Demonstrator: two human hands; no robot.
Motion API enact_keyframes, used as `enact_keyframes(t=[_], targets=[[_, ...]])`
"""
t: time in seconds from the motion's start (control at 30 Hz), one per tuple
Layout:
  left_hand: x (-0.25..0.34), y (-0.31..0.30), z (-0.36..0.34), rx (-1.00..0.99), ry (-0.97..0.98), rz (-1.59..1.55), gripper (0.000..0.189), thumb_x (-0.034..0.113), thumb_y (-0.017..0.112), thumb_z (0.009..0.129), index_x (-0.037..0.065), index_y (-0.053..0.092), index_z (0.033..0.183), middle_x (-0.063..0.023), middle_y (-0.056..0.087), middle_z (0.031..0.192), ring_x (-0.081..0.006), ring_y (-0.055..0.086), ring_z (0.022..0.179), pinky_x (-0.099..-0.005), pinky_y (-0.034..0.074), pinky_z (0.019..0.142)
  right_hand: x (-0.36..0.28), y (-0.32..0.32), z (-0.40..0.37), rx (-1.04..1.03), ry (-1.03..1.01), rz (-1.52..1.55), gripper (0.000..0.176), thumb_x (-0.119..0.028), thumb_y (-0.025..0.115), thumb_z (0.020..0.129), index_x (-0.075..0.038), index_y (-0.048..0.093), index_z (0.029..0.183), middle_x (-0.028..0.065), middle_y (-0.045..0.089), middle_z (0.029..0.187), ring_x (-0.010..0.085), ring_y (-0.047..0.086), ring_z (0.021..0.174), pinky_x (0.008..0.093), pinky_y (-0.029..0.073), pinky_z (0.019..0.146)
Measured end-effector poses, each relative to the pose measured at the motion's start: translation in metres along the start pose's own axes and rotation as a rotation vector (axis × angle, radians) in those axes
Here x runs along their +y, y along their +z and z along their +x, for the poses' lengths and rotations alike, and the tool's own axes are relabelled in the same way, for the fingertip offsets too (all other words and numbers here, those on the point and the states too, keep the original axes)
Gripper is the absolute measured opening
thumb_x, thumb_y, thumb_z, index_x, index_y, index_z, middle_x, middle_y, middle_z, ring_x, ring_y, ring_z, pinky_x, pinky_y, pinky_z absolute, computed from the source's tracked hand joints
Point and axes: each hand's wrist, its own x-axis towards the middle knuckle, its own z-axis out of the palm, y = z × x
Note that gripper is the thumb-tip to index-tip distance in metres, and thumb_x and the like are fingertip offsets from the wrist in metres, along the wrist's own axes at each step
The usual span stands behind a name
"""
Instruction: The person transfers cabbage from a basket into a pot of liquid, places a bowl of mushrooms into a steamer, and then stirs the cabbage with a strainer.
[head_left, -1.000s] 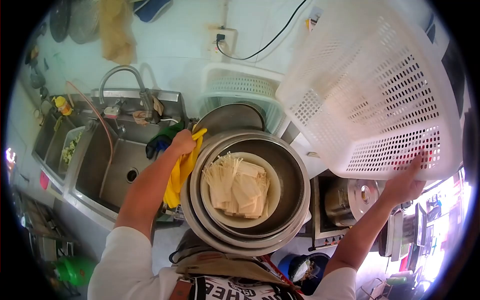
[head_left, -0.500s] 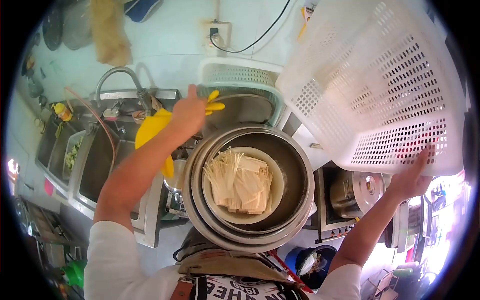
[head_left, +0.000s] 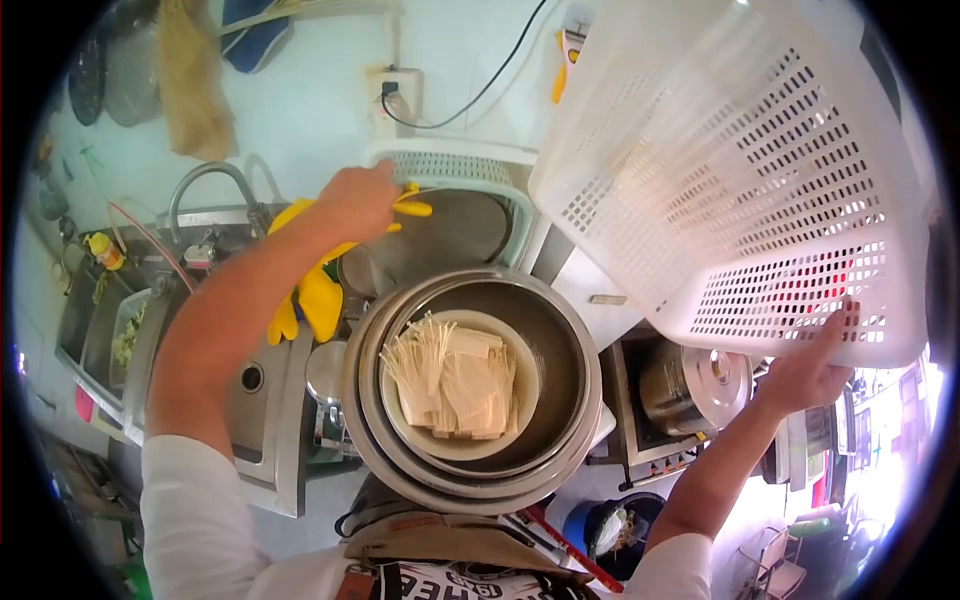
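The yellow rubber gloves (head_left: 312, 292) hang from the left hand (head_left: 355, 200), whose fingers are closed around them, up and to the left of the stack of steel bowls (head_left: 565, 400). That hand is at the edge of a round steel pan (head_left: 445, 232), which sits in a pale green basket (head_left: 455, 165) just behind the stack. The right hand (head_left: 815, 365) grips the lower rim of a white perforated basket (head_left: 740, 170), fingers laid up its outer wall, holding it tilted in the air to the right of the stack. In the stack's top white bowl (head_left: 528, 385) lie enoki mushrooms (head_left: 412, 352) and pale flat sheets (head_left: 470, 385). A sink (head_left: 255, 410) lies left of the stack and a lidded steel pot (head_left: 695, 385) right of it.
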Motion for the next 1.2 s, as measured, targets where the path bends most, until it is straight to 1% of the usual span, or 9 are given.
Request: enact_keyframes(t=[0.2,0.3,0.63,0.7,0.77,0.83,0.9,0.97,1.2], targets=[[0.019,-0.03,-0.023,0.165,0.098,0.017,0.015,0.018,0.061,0.076,0.006,0.066,0.082,-0.0164,0.057,0.102,-0.0336,0.063,0.077,-0.0445,0.051,0.069,0.006,-0.018,0.007,-0.044,-0.265,-0.309,0.031,-0.014,0.062,0.089,0.005,0.061,0.114,0.01,0.065,0.11,0.0148,0.065,0.087,0.0242,0.055,0.074],[0.016,-0.042,-0.026,0.26,0.147,0.112,0.013,0.018,0.06,0.075,0.006,0.065,0.079,-0.0159,0.058,0.098,-0.0328,0.063,0.075,-0.0437,0.051,0.066,0.002,-0.013,0.001,-0.005,-0.086,-0.111,0.031,-0.016,0.064,0.087,0.004,0.063,0.112,0.0088,0.066,0.108,0.015,0.065,0.084,0.0236,0.056,0.066],[-0.024,-0.106,-0.088,0.586,0.163,0.105,0.019,0.02,0.065,0.072,0.005,0.064,0.083,-0.0101,0.056,0.102,-0.0334,0.061,0.067,-0.0429,0.048,0.06,0.021,-0.014,-0.001,0.064,-0.061,0.049,0.036,-0.018,0.071,0.083,0.004,0.063,0.11,0.009,0.067,0.104,0.0132,0.066,0.08,0.024,0.056,0.064],[-0.021,-0.137,-0.12,0.463,0.046,0.071,0.036,0.042,0.066,0.079,0.007,0.061,0.082,-0.0142,0.052,0.081,-0.0318,0.056,0.072,-0.0411,0.044,0.062,0.031,-0.018,0.003,0.017,-0.209,-0.15,0.035,-0.02,0.071,0.083,0.002,0.063,0.11,0.0079,0.067,0.103,0.0126,0.065,0.079,0.0238,0.056,0.063],[-0.07,-0.133,-0.148,0.417,-0.133,-0.128,0.024,0.01,0.064,0.075,0.002,0.064,0.097,-0.0135,0.054,0.121,-0.028,0.065,0.087,-0.0354,0.05,0.073,0.059,-0.028,0.011,-0.056,-0.492,-0.476,0.034,-0.022,0.07,0.084,0.0,0.064,0.11,0.0069,0.068,0.1,0.0123,0.065,0.076,0.0236,0.055,0.062],[-0.142,-0.114,-0.187,0.674,-0.05,-0.198,0.035,0.0,0.06,0.077,0.0,0.059,0.112,-0.017,0.041,0.139,-0.0242,0.056,0.112,-0.0319,0.045,0.091,0.069,-0.029,0.012,-0.094,-0.717,-0.683,0.031,-0.023,0.069,0.085,-0.002,0.065,0.108,0.0062,0.069,0.095,0.0121,0.064,0.073,0.0235,0.053,0.06],[-0.164,-0.132,-0.234,0.666,-0.139,-0.157,0.045,-0.002,0.058,0.079,0.001,0.051,0.123,-0.0152,0.037,0.143,-0.025,0.048,0.122,-0.0327,0.04,0.1,0.073,0.002,-0.018,-0.073,-0.221,0.029,0.029,-0.014,0.068,0.086,0.001,0.063,0.11,0.0097,0.068,0.097,0.0115,0.062,0.071,0.0248,0.049,0.055],[-0.168,-0.149,-0.277,0.617,-0.259,-0.118,0.052,-0.002,0.057,0.082,0.002,0.044,0.132,-0.0127,0.038,0.143,-0.0244,0.046,0.125,-0.033,0.038,0.103,0.033,0.031,-0.05,-0.122,0.042,0.307,0.026,-0.005,0.062,0.088,0.004,0.061,0.113,0.0142,0.068,0.101,0.0167,0.066,0.08,0.0239,0.055,0.065],[-0.164,-0.151,-0.385,0.608,-0.593,0.118,0.049,0.0,0.055,0.086,0.002,0.044,0.133,-0.0135,0.032,0.147,-0.0279,0.045,0.127,-0.0333,0.039,0.103,0.056,0.091,-0.125,-0.329,0.019,0.581,0.027,-0.001,0.058,0.09,0.008,0.056,0.115,0.0157,0.061,0.112,0.0195,0.061,0.093,0.0299,0.052,0.076]])
